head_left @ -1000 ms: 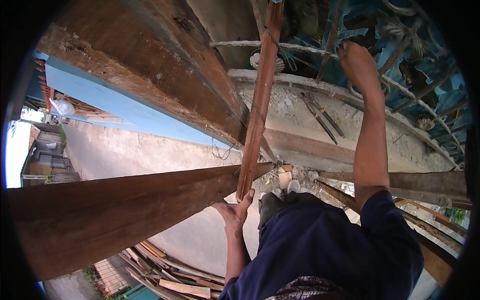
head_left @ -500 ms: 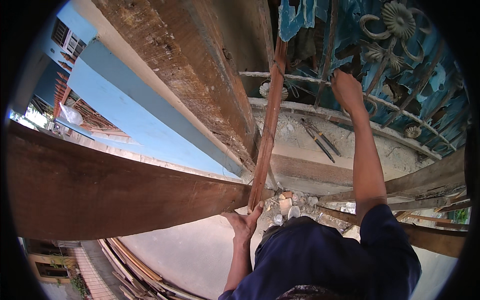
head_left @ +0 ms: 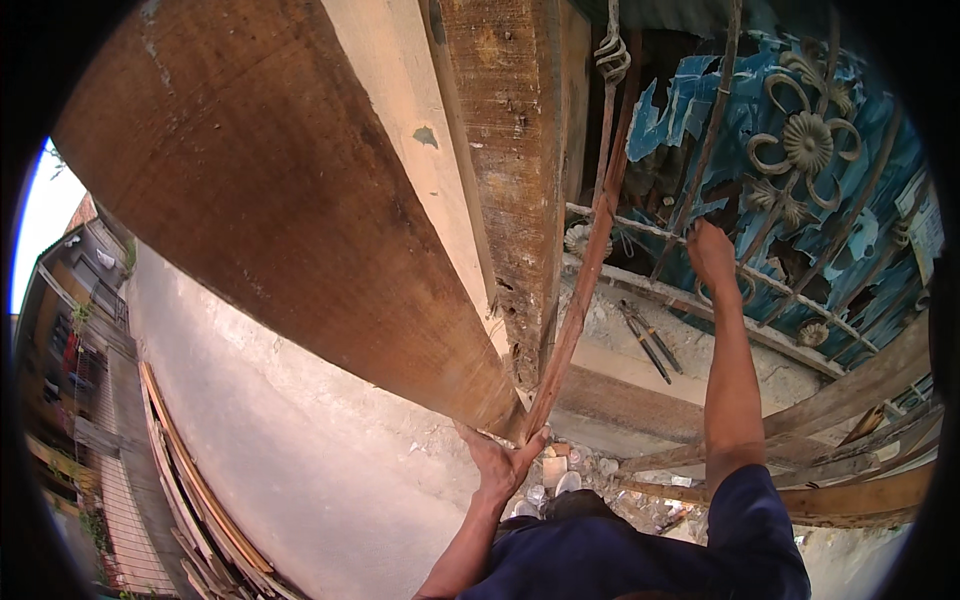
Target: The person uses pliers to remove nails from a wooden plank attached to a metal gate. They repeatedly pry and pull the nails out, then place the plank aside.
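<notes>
My left hand (head_left: pixel 503 468) grips the lower end of a narrow reddish wooden strip (head_left: pixel 582 300), thumb on one side and fingers partly hidden. The strip leans up to the right, against or close to a metal grille. Just above that hand is the narrow-looking end of a broad brown plank (head_left: pixel 270 200), which reaches to the upper left; whether the hand touches it I cannot tell. My right hand (head_left: pixel 710 256), at the end of an outstretched arm, is closed around the grille's pale horizontal bar (head_left: pixel 775 285). Torn blue sheeting (head_left: pixel 690 100) hangs behind the grille.
Pliers-like cutters (head_left: pixel 650 340) with dark handles lie on the dusty ledge below the grille. A thick upright wooden post (head_left: pixel 507 150) stands beside the plank. Broken rubble (head_left: pixel 565 470) lies near my left hand. More boards (head_left: pixel 850 495) are at right, and long strips (head_left: pixel 200 490) at lower left.
The view has turned, and the broad plank now points more steeply toward the upper left. Both hands keep their holds on the strip and the grille bar.
</notes>
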A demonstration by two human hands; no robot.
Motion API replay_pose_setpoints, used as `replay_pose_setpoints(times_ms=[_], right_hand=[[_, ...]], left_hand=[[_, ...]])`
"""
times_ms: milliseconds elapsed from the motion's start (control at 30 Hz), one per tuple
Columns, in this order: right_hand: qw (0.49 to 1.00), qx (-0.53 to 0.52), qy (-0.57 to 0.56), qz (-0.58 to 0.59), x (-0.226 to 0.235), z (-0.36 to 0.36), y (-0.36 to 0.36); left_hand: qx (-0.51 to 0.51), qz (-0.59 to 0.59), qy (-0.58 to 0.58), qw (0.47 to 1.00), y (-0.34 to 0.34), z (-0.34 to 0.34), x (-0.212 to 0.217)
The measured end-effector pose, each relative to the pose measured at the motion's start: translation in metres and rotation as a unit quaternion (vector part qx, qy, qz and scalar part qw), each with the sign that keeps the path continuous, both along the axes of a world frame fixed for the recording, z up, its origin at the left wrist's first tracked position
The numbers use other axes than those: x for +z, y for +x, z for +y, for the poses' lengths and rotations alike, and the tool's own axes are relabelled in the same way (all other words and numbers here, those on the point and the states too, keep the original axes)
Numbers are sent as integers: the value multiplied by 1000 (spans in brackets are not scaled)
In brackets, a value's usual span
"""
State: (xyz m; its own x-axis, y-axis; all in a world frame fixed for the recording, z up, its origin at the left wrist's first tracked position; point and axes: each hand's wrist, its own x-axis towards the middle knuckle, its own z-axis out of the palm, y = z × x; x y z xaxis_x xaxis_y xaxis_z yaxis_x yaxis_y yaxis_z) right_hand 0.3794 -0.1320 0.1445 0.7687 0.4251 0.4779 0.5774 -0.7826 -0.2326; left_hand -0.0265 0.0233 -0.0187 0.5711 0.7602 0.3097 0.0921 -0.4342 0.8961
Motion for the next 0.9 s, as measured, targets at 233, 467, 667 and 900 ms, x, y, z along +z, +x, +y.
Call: replay_pose_setpoints(times_ms=[233, 467, 667, 900], right_hand=[[999, -42, 0, -8, 1, 5, -2], [999, -38, 2, -8, 7, 6, -12], [999, -36, 7, 0, 6, 6, -11], [1000, -27, -5, -2, 5, 2, -7]], left_hand=[[-4, 20, 2, 1000, -2, -2, -3], [3, 16, 6, 1000, -4, -1, 9], [-4, -14, 49, 999, -2, 1, 5], [2, -34, 36, 999, -1, -1, 13]])
